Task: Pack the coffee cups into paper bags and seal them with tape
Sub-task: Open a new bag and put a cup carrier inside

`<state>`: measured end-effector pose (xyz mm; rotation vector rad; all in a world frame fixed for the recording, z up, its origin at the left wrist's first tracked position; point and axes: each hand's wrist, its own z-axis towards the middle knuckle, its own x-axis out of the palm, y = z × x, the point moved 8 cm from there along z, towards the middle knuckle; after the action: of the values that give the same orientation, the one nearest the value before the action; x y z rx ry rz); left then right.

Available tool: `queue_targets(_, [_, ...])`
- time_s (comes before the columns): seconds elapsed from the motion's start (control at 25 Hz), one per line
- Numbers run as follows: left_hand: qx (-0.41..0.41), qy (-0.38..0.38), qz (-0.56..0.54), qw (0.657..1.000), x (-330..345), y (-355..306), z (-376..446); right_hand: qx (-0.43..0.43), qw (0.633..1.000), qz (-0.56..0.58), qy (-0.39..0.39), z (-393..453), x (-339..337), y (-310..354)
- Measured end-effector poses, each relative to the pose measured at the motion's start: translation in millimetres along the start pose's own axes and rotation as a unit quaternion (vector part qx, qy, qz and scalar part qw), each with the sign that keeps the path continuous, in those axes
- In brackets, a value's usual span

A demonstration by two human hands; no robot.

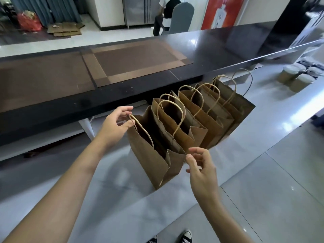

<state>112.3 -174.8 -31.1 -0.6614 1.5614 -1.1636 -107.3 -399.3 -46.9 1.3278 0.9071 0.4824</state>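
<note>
Several brown paper bags with twisted paper handles stand open in a row (212, 120) on a steel counter (263, 172). My left hand (114, 127) is at the far rim of the nearest bag (149, 155), its thumb tip touching the near handle loop and its fingers relaxed above it. My right hand (201, 171) hovers at that bag's near right corner with loosely curled fingers, holding nothing. Several brown coffee cups with white lids (294, 76) stand far right on the counter. No tape is in view.
A raised black ledge (210, 50) runs behind the bags, with brown placemats (140, 62) lying on it. Beyond it a person (163, 16) stands by a grey chair. Flattened cardboard and a red bag lie on the floor at the back left.
</note>
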Motion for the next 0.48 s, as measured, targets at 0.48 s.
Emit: queue_targets(0.48, [-0.036, 0.110, -0.068, 0.991, 11, 12, -9, 0.080, 0.997, 0.014, 0.013, -21, 17, -30])
